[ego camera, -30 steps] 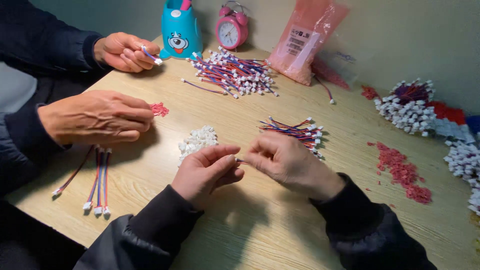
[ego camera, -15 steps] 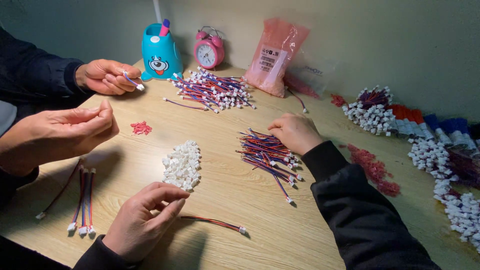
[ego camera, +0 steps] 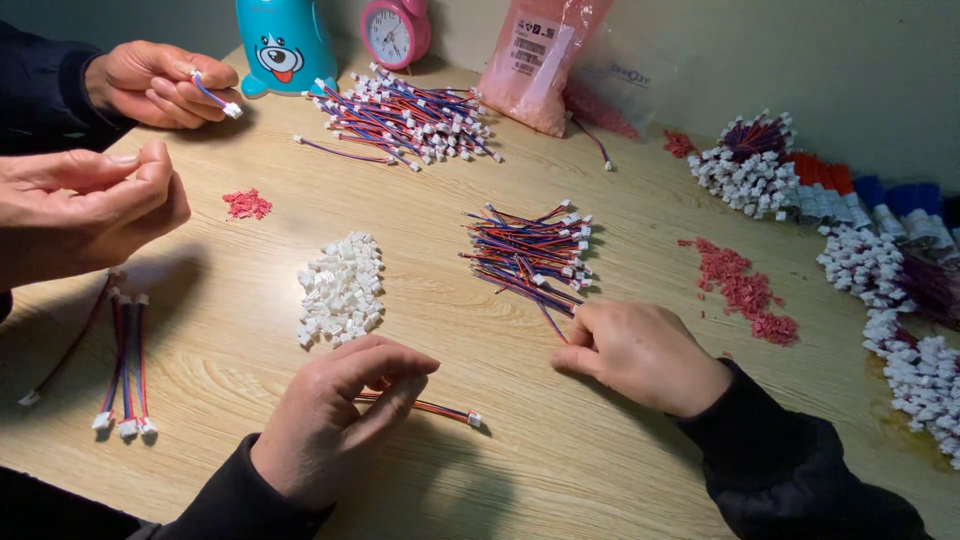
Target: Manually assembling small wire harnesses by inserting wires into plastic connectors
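Note:
My left hand (ego camera: 340,410) rests on the wooden table (ego camera: 560,470), fingers closed on a short red and blue cable (ego camera: 432,408) that ends in a white connector. My right hand (ego camera: 640,355) sits near the front edge of a loose bundle of red, blue and purple wires (ego camera: 528,252) and pinches the end of one wire between thumb and forefinger. A heap of small white plastic connectors (ego camera: 340,290) lies just beyond my left hand.
Another person's two hands (ego camera: 95,205) work at the left, the far hand (ego camera: 160,85) holding a cable. Finished cables (ego camera: 125,365) lie at the left. A larger cable pile (ego camera: 405,110), a teal toy (ego camera: 285,45), a pink clock (ego camera: 395,32), a pink bag (ego camera: 540,60) and red bits (ego camera: 745,290) surround them.
My hands, together a second ago, have separated. The left set the finished cable down on the table; the right reached to the wire bundle and has drawn back with one wire.

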